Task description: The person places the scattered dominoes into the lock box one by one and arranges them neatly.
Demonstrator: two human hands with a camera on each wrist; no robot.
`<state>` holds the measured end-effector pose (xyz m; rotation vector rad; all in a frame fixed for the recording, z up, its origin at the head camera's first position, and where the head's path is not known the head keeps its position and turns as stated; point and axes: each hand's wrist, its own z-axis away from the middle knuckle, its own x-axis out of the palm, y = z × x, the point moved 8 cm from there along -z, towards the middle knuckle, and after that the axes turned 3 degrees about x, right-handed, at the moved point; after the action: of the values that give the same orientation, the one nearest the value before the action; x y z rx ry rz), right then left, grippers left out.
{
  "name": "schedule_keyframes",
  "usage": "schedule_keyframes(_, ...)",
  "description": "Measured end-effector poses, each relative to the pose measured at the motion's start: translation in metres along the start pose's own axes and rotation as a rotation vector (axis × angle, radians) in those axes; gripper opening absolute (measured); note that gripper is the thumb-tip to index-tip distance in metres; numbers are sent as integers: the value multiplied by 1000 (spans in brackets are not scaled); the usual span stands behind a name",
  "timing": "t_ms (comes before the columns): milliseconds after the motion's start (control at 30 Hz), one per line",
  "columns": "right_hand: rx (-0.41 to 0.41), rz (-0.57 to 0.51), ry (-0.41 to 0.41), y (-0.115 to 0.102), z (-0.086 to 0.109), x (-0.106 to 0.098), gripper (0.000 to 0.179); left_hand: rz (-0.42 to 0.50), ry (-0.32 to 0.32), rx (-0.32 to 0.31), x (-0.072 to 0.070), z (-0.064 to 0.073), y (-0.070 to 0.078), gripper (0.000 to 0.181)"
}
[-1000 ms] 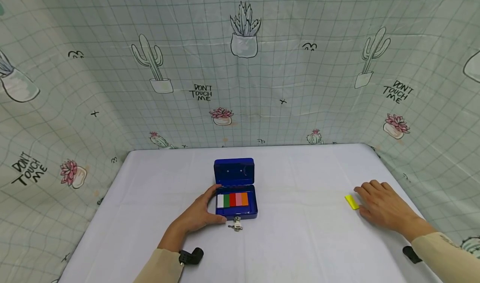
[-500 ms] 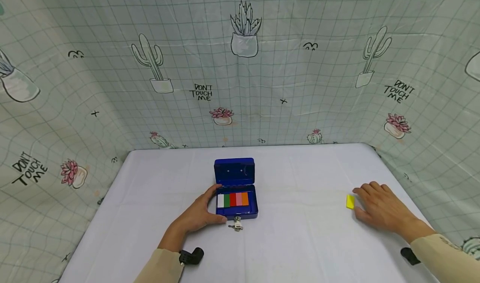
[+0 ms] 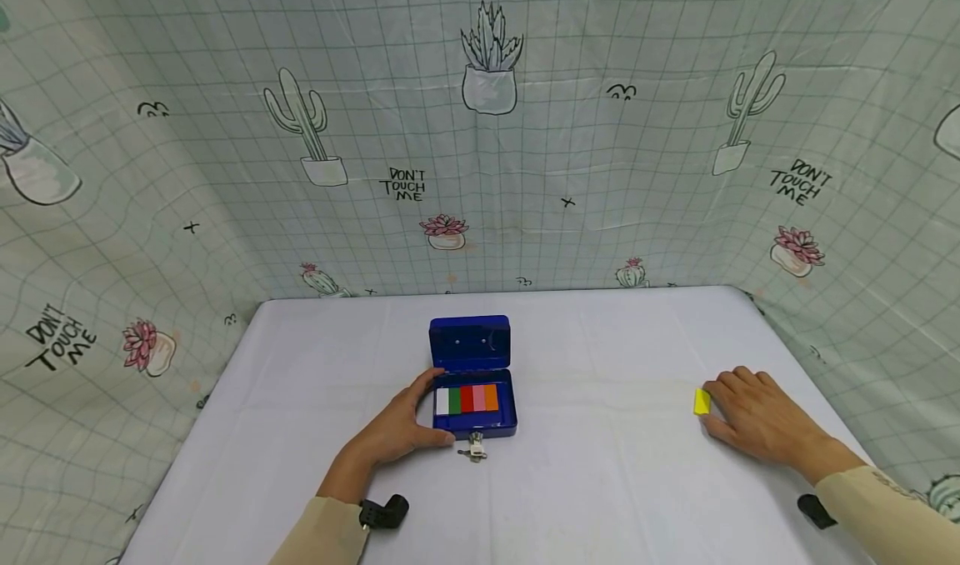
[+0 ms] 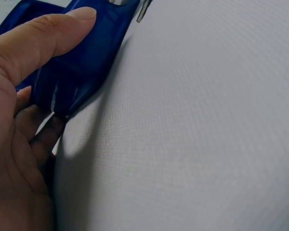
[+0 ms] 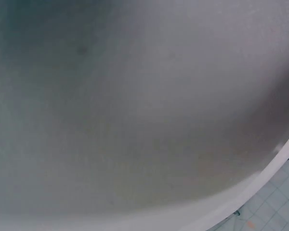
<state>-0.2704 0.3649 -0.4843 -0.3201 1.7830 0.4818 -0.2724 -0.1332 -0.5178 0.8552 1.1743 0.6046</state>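
Observation:
A small blue metal cash box (image 3: 493,424) stands with its lid up at the middle of the table in the head view. Inside lies a row of coloured blocks (image 3: 467,398): white, green, red, pink and orange. My left hand (image 3: 390,432) grips the box's left side, thumb at the front corner, fingers toward the hinge. The left wrist view shows that thumb (image 4: 48,38) against the blue wall. Keys (image 3: 473,450) hang from the front lock. At the right, my right hand (image 3: 761,425) pinches a yellow block (image 3: 701,402) between thumb and fingertips, close over the cloth.
A white cloth (image 3: 585,482) covers the table. Behind and at both sides hangs a grid-patterned curtain (image 3: 540,165) with cactus drawings. Black wrist cameras (image 3: 384,512) sit at both wrists. The right wrist view is mostly blurred cloth.
The yellow block has turned from slanted to nearly upright in the head view. My right thumb and fingers have moved slightly left and come together on it. The left hand stays on the box.

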Motion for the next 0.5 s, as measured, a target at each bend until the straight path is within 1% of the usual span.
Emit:
schedule_keyframes(133, -13, 0, 21, 0, 0, 0, 40, -4, 3, 7, 0, 1, 1, 110)
schedule_keyframes(500, -62, -4, 174, -6, -7, -8, 44, -8, 4, -5, 0, 1, 1, 109)
